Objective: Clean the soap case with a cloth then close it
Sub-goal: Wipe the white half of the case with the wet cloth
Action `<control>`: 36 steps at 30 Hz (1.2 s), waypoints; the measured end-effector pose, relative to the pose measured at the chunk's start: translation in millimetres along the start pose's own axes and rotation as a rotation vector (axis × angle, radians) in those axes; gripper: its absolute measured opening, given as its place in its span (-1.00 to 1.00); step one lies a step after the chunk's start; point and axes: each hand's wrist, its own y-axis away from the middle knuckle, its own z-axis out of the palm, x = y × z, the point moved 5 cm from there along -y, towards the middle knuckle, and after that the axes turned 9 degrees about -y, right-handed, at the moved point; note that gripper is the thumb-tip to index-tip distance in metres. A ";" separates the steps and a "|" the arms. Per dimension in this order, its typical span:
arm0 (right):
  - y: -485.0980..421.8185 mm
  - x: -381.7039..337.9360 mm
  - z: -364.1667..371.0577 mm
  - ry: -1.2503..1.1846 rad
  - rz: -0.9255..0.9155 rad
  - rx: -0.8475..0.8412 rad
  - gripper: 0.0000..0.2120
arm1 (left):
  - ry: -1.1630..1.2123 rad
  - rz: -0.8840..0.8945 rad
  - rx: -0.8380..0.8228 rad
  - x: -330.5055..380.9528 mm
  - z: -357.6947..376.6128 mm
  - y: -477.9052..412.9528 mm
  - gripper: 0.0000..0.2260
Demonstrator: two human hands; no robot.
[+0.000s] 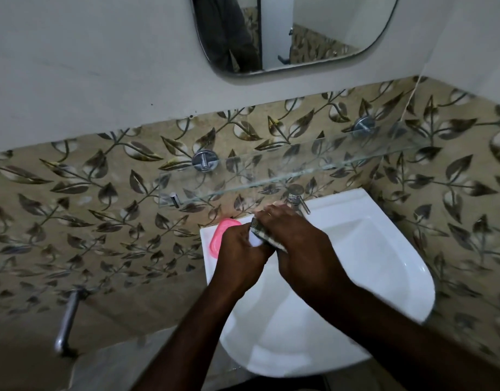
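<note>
From the head view, both of your hands meet over the back left corner of the sink (364, 213), just in front of the tap (299, 203). Your left hand (239, 251) is curled round a small white piece (255, 241). So little of it shows that I can't tell whether it is the inner part of the soap case or something else. Your right hand (295, 238) lies over it from the right, fingers bent and pressing a grey patterned cloth (268, 235) against that white piece.

The relation that matters for closing is the pink case piece (221, 235). It lies flat on the sink's back ledge, just left of your left hand and partly hidden behind its knuckles. Its long axis runs away from you and a little to the right, toward the tiled wall (102, 198). Your left hand is plainly the nearer one; your right would have to cross over it to get there.

Both forearms come up from the lower edge and converge, wrists close together. My guess is the wiping is under way and the closing not yet begun.
</note>
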 end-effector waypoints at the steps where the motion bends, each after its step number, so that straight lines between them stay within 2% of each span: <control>1: -1.2 6.2 -1.1 -0.020 -0.002 -0.015 -0.47 | -0.013 -0.002 0.008 1.0 -0.6 1.1 -0.70; 4: -6.4 42.9 -14.7 -0.107 0.295 0.010 -0.42 | -0.102 -0.007 0.015 6.9 3.2 10.9 -0.66; 5: -6.5 45.1 -16.4 -0.101 0.341 0.021 -0.44 | -0.115 -0.002 0.019 8.9 3.8 12.8 -0.66; 6: -7.9 36.5 -17.8 -0.070 0.307 0.052 -0.47 | -0.117 0.001 0.026 10.5 3.1 12.5 -0.67; 8: -8.7 7.9 -15.2 -0.003 0.109 0.100 -0.50 | -0.088 0.017 0.038 13.3 -0.1 7.3 -0.71; 10: -4.0 -5.6 -7.2 0.036 -0.057 0.052 -0.48 | -0.048 0.050 0.044 15.2 -3.1 4.1 -0.74; 11: -3.8 -1.1 -5.7 0.022 -0.063 0.027 -0.47 | -0.054 0.062 0.051 16.8 -3.6 5.0 -0.75; 14: -5.5 35.7 -15.9 -0.050 0.139 0.119 -0.45 | -0.119 0.060 0.061 20.4 0.5 10.8 -0.92; 16: -5.1 44.1 -18.2 -0.063 0.239 0.144 -0.43 | -0.118 0.062 0.065 21.5 3.7 11.2 -0.85; 17: -5.8 37.8 -17.4 -0.058 0.212 0.154 -0.45 | -0.113 0.050 0.066 21.9 4.6 9.2 -0.83; 19: -4.7 14.9 -11.8 -0.021 0.046 0.138 -0.50 | -0.087 0.044 0.054 21.3 4.4 3.4 -0.87; 20: -1.9 8.3 -8.1 -0.013 -0.039 0.099 -0.51 | -0.062 0.048 0.054 19.1 3.9 1.5 -0.77; 21: -0.9 9.3 -6.5 -0.025 -0.086 0.068 -0.51 | -0.057 0.047 0.057 18.2 3.7 1.1 -0.73; 22: -1.8 17.7 -6.8 -0.061 -0.083 0.057 -0.50 | -0.074 0.037 0.070 17.3 3.3 1.2 -0.76; 24: -5.6 45.4 -11.5 -0.192 0.096 0.088 -0.47 | -0.093 0.003 0.090 17.3 4.4 5.7 -0.92; 26: -7.3 60.7 -15.0 -0.245 0.265 0.120 -0.43 | -0.078 -0.005 0.082 19.4 8.5 9.3 -0.94; 28: -9.0 44.9 -17.0 -0.199 0.196 0.153 -0.43 | -0.068 -0.002 0.086 23.3 8.8 7.2 -0.79; 30: -6.3 18.8 -15.6 -0.119 -0.006 0.141 -0.43 | -0.038 0.026 0.083 22.3 6.7 0.8 -0.59; 32: -5.0 14.2 -13.8 -0.099 -0.133 0.077 -0.43 | -0.039 0.063 0.089 23.7 3.4 -0.2 -0.59; 33: -7.2 22.8 -13.5 -0.118 -0.124 0.061 -0.43 | -0.050 0.054 0.100 22.0 3.0 0.6 -0.62; 34: -10.1 33.9 -15.3 -0.158 -0.056 0.061 -0.43 | -0.074 0.031 0.114 19.2 3.5 1.7 -0.63; 36: -14.8 61.1 -17.8 -0.348 0.206 0.061 -0.43 | -0.046 -0.026 0.101 15.5 7.7 6.2 -0.57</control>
